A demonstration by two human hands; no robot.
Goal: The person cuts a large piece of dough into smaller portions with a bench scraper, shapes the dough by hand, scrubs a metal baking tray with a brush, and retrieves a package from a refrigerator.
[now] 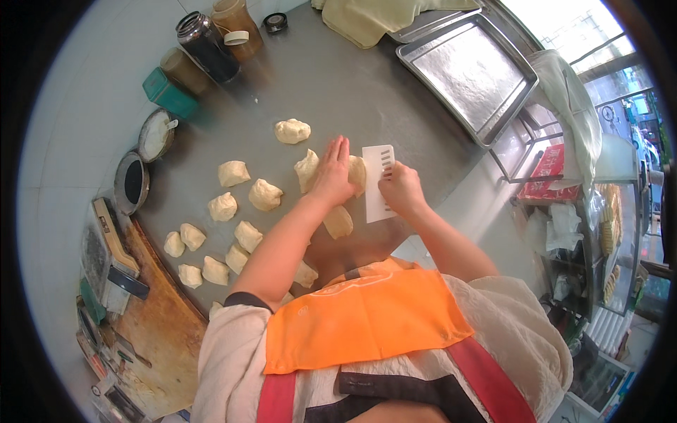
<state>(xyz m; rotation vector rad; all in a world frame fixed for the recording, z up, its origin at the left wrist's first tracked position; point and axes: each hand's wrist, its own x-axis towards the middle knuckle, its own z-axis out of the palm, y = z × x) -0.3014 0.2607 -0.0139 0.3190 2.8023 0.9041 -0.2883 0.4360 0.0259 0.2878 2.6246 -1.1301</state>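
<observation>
My left hand (335,176) lies with fingers stretched out against dough, between a piece (305,169) at its left and another (357,174) at its right, partly covered by the hand. My right hand (400,187) grips a white slotted plastic scraper (375,208), held just right of that dough. A loose piece (338,221) sits below my hands and another (292,130) above them. Several more dough lumps (265,194) are spread over the left part of the steel worktop (360,92).
Metal trays (467,77) and cloth (374,17) stand at back right. Containers (208,46) and bowls (131,183) line the left wall. A wooden board (151,338) lies lower left. A wire rack (515,162) and glass case (606,247) with baked goods are at right.
</observation>
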